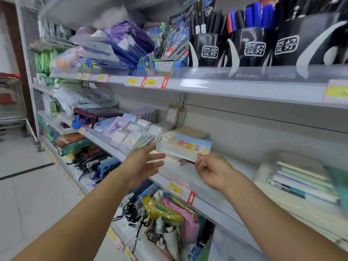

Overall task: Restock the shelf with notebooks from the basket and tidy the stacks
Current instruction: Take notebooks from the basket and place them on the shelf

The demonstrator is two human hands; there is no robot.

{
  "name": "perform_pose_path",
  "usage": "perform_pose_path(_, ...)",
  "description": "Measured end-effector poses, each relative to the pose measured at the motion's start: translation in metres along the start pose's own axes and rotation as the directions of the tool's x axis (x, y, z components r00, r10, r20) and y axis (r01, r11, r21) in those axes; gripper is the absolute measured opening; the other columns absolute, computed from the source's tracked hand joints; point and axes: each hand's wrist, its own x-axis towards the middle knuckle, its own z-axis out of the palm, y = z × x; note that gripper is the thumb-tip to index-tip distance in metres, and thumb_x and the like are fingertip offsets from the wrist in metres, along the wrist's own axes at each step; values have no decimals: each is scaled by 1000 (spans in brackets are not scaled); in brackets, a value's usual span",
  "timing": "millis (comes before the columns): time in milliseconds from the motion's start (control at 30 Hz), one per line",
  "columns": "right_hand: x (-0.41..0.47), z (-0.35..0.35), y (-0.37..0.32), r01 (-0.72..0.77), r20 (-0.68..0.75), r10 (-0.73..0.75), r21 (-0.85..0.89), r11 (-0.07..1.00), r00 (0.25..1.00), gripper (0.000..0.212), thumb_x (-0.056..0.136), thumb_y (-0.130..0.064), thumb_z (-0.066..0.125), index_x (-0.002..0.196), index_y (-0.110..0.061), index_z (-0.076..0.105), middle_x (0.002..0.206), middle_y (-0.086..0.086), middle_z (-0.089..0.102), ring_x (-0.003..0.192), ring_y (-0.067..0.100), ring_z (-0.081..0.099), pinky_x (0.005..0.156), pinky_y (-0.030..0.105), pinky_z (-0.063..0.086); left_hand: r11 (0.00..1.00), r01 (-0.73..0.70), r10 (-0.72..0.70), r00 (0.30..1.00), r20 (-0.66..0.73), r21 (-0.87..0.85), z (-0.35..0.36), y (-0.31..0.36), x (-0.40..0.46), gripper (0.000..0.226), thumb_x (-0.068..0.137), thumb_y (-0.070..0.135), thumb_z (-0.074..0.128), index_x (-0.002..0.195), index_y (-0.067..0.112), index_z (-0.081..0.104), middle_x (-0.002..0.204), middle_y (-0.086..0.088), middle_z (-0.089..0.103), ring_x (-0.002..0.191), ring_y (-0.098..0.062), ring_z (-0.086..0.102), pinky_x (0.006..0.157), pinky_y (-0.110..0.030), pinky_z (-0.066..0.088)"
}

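Observation:
A stack of notebooks (185, 146) with a blue and yellow cartoon cover on top lies on the middle shelf (207, 193). My right hand (212, 171) pinches the front right corner of the top notebooks. My left hand (146, 162) is open, fingers spread, its fingertips at the stack's left edge. Another pile of pale green and cream notebooks (301, 178) lies further right on the same shelf. The basket is not in view.
Small wrapped notepads (128, 132) stand in rows left of the stack. Black pen holders (250, 48) fill the upper shelf. Bags and packets (169, 215) crowd the lower shelf. A red and metal shopping trolley (11, 102) stands at the far left on the tiled floor.

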Motion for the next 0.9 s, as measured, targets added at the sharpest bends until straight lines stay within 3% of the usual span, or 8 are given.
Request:
perform_pose_path(100, 44, 15, -22, 93, -83, -88, 52, 994, 993, 14, 105, -3, 37, 99, -5, 50, 83, 14, 50, 36, 12, 56, 30, 14, 41, 992, -29, 37, 997, -71, 122, -8, 3, 19, 28, 98, 38, 53, 118, 21, 59, 99, -2, 75, 92, -20, 70, 59, -27, 52)
perform_pose_path(233, 96, 33, -41, 94, -80, -96, -26, 995, 992, 15, 104, 2, 35, 106, 2, 50, 110, 23, 49, 73, 25, 56, 36, 18, 48, 995, -34, 43, 994, -98, 92, -20, 1, 32, 25, 97, 33, 55, 118, 20, 61, 93, -2, 76, 86, -21, 71, 57, -27, 54)
perform_pose_path(333, 129, 38, -44, 95, -110, -117, -190, 977, 987, 31, 98, 16, 36, 127, 12, 48, 129, 25, 46, 112, 33, 56, 69, 23, 58, 992, -49, 59, 994, -89, 118, -29, -2, 40, 24, 97, 33, 55, 117, 21, 62, 89, 1, 77, 82, -20, 71, 58, -26, 55)
perform_pose_path(467, 148, 36, -37, 80, -174, -193, -507, 858, 966, 25, 97, 15, 41, 112, -3, 51, 88, 17, 54, 63, 19, 57, 34, 15, 46, 989, -45, 57, 995, -85, 138, -40, -9, 48, 25, 98, 33, 53, 118, 20, 61, 93, 0, 77, 84, -20, 71, 55, -24, 54)
perform_pose_path(567, 157, 27, -33, 45, -221, -300, -734, 678, 928, 13, 98, 3, 51, 89, -5, 52, 54, 9, 52, 26, 7, 42, 29, 14, 32, 987, -51, 65, 994, -85, 154, -47, -13, 50, 22, 97, 32, 55, 114, 21, 63, 91, 0, 77, 80, -19, 71, 53, -25, 53)
perform_pose_path(667, 153, 25, -29, 60, -200, -307, -745, 665, 930, 6, 100, -6, 53, 105, -9, 51, 64, 15, 57, 29, 10, 47, 34, 16, 42, 983, -54, 72, 992, -100, 177, -51, -18, 47, 19, 97, 31, 55, 110, 20, 65, 89, -1, 77, 70, -17, 71, 53, -25, 53)
perform_pose_path(800, 120, 24, -14, 150, -97, -646, -937, 316, 757, 28, 96, -23, 58, 112, -1, 66, 103, 18, 71, 93, 30, 69, 86, 40, 56, 959, -22, 63, 989, -137, 282, -57, -49, 30, 17, 97, 30, 57, 101, 17, 67, 83, 0, 76, 63, -14, 69, 50, -23, 52)
perform_pose_path(900, 52, 27, 48, 649, 187, -802, -701, 295, 567, 11, 95, -25, 59, 100, -21, 67, 64, -1, 67, 57, 16, 64, 56, 29, 54, 949, 37, 20, 984, -175, 314, -68, -103, 8, 19, 96, 30, 57, 96, 13, 66, 77, 0, 75, 56, -11, 66, 51, -23, 50)
